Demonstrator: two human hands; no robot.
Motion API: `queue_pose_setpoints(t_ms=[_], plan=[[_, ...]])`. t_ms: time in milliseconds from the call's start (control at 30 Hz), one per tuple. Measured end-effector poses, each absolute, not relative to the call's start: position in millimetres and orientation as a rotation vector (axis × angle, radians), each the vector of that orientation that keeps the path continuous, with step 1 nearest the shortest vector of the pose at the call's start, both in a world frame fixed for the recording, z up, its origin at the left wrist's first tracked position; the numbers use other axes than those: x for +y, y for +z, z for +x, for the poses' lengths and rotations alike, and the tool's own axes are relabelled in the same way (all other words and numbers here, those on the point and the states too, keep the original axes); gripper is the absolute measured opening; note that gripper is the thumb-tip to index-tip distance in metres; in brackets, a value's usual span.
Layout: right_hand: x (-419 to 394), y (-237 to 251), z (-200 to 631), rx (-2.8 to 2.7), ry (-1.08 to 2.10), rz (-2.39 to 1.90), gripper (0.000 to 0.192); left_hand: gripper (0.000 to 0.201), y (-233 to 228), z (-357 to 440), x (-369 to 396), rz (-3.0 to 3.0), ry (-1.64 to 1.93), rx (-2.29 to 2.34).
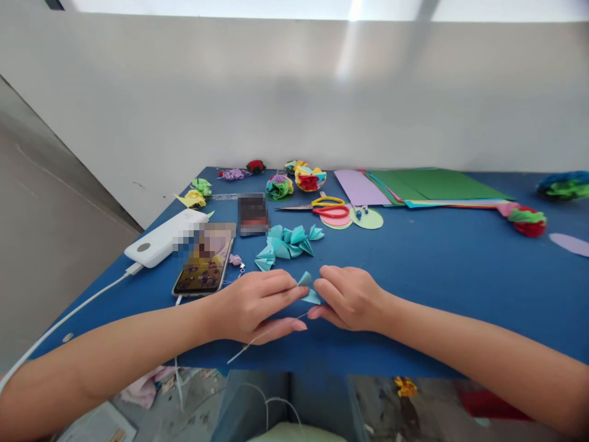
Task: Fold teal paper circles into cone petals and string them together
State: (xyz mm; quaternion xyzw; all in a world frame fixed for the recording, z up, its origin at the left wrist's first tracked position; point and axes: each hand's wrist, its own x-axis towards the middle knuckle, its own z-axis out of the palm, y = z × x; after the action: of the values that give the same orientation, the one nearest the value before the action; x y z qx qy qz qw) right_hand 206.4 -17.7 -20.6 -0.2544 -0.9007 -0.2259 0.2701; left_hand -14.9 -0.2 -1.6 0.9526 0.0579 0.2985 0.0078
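Head view, lower centre: we log 1 folded teal paper piece (307, 290) pinched between both hands, left hand (251, 307) closed on its left edge, right hand (347, 299) closed on its right, apparently to steady it; a thin white wire (257, 341) runs under the left fingers. Just above, 1 cluster of folded teal pieces (288, 244). Left, 1 phone (205, 265) and 1 white power bank (165, 237). Upper centre, scissors (322, 207), paper flowers (309, 178); upper right, coloured sheets (427, 185). Surface: blue table (460, 276) against a white wall (294, 98).
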Motion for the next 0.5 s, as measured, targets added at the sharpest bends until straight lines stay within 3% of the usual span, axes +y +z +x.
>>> queue_pose_setpoints(t_ms=[267, 500], plan=[[-15, -23, 208, -2.483, -0.679, -0.685, 0.033, 0.035, -1, -14, 0, 2.880, 0.905, 0.220], [-14, -24, 208, -2.490, -0.699, -0.686, 0.031, 0.031, 8, -17, 5, 2.549, 0.819, 0.520]])
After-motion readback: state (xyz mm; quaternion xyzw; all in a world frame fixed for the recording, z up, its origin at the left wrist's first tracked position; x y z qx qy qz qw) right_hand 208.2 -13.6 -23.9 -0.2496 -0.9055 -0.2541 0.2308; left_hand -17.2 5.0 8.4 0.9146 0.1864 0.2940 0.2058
